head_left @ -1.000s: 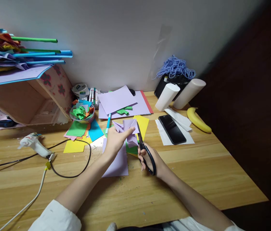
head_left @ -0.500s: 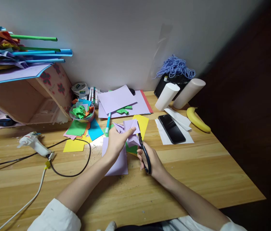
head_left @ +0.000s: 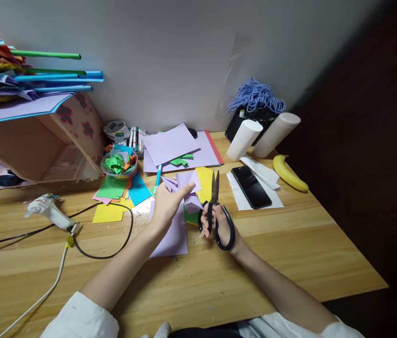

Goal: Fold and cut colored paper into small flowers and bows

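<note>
We find room for the right hand over the worktop toward its near right corner. Farther up the right edge, the banana obstructs us; toward the left edge, the glue gun and looped black cable do.

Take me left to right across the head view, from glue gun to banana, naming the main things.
White glue gun → bowl of paper scraps → folded purple paper → scissors → black phone → banana.
</note>
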`<state>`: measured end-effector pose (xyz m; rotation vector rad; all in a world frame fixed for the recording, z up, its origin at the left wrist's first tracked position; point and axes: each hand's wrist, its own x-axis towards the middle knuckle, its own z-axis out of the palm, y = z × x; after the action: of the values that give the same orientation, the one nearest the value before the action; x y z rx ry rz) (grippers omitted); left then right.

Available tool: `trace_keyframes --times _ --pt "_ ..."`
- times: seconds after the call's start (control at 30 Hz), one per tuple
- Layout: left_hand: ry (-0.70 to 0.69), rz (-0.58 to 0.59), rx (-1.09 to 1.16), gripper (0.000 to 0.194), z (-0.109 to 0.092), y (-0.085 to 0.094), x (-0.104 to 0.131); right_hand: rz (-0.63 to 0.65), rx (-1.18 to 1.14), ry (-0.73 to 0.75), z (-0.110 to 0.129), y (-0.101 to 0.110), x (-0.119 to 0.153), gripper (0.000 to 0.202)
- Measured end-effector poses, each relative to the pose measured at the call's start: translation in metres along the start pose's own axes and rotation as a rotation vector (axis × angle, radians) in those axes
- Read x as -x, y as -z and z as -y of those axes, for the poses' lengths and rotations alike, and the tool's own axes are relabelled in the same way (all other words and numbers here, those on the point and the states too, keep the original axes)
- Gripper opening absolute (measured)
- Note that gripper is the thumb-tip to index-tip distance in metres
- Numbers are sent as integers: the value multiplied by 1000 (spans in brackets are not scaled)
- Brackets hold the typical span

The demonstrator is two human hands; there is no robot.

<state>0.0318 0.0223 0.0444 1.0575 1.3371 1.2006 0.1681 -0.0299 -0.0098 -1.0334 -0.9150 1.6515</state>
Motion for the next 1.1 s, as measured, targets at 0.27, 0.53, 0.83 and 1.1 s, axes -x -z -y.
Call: trace_keyframes --times 0.27,0.53,0.83,1.1 --pt "-35 147 -51 27 -1 -5 6 -203 29 240 23 15 -9 22" --pt "-455 108 -179 11 5 -8 15 -20 -92 83 30 15 -3 28" --pt "-1052 359 -362 12 2 8 11 20 -118 -33 39 16 0 25" --pt "-1342 223 -538 14 -15 19 20 147 -86 -69 54 27 2 25"
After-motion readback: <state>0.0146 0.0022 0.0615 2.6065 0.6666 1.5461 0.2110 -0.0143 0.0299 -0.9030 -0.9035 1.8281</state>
